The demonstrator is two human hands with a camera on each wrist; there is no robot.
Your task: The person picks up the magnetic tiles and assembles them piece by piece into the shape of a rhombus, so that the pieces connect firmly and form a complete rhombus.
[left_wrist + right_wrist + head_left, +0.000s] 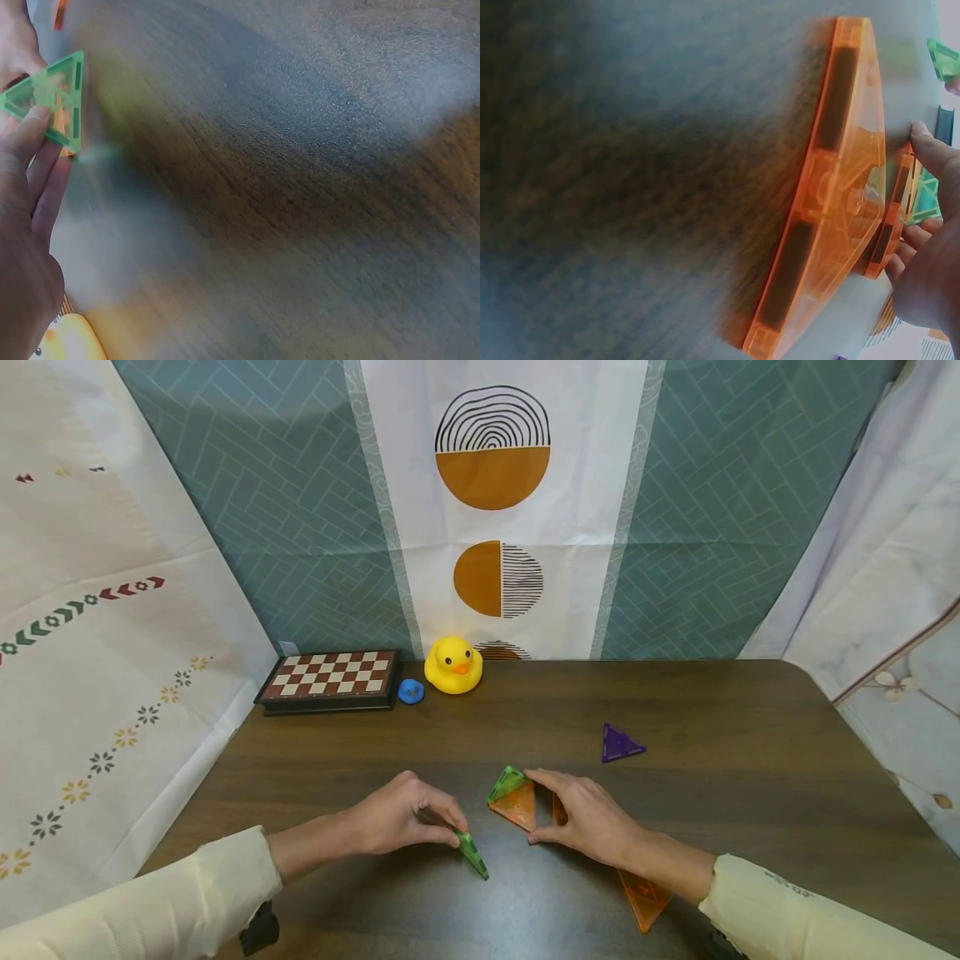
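Note:
My left hand (408, 817) pinches a green triangular magnetic tile (472, 856) by one corner; in the left wrist view the same green tile (46, 101) shows its frame and clear middle. My right hand (588, 814) holds an orange triangular tile (558, 811) between thumb and fingers, with much of it hidden by the hand. Just left of those fingertips, another orange triangle (516, 807) lies edge to edge with a green triangle (510, 782). In the right wrist view, the orange tile (892, 217) sits between the thumb and the other fingers.
One more orange tile (643, 897) lies under the right forearm. A purple triangle (620, 744) is farther back. Along the table's rear edge are a chessboard box (330, 681), a small blue ring-like toy (411, 691) and a yellow rubber duck (453, 667). Patterned cloths surround the table.

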